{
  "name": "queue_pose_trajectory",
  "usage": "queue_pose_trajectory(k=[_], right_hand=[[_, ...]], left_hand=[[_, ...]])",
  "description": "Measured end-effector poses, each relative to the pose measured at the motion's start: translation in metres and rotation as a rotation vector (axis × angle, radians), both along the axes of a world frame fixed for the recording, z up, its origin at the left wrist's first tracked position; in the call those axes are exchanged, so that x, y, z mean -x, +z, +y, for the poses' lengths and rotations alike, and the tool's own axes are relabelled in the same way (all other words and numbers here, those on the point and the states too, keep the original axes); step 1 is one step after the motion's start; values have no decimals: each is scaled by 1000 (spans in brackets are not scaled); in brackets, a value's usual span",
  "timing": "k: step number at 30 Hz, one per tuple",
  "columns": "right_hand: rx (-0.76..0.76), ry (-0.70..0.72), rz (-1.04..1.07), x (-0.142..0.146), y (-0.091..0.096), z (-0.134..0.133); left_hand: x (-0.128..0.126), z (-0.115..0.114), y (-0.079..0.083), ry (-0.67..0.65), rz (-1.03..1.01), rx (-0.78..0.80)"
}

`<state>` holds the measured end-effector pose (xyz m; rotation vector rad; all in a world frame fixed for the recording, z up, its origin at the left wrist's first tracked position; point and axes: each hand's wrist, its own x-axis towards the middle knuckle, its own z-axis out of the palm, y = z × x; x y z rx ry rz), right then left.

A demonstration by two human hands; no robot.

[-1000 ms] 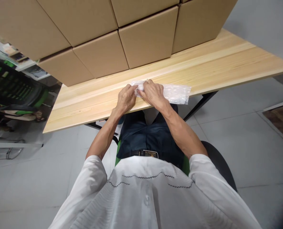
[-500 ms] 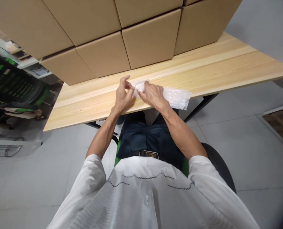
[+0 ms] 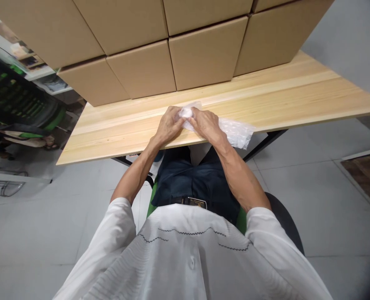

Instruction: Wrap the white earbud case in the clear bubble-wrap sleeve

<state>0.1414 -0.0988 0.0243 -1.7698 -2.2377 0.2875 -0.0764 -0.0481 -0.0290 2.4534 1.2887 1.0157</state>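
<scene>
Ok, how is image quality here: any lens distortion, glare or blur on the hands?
Head view: strong wide-angle bending at table and boxes; even, soft light, no hard shadows; mild sheen on the bubble wrap; left hand and right hand reasonably sharp; bottom-right corner vignetted.

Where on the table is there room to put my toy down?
The wooden table is bare to the right of the bubble wrap, up to the cardboard boxes. It is also bare beside the left hand. The middle is crowded: both hands, the right hand too, grip the wrap.

A packing workroom: stacked cardboard boxes (image 3: 203, 58) on a plain wooden table (image 3: 297, 96).
</scene>
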Motion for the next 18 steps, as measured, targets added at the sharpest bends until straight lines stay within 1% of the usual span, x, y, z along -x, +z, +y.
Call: queue_pose_trajectory(k=[4,6,12,18], right_hand=[[-26,-19,4,2,-3,2],[-25,-36,8,3,-3,2],[20,-80,19,5,0,2],[47,-129,25,10,3,9]], left_hand=[[-5,1,3,92,21,-70],[-6,1,3,106,36,-98],[-4,-1,-2,69,42,-165],[0,0,-7,25,102,-196]])
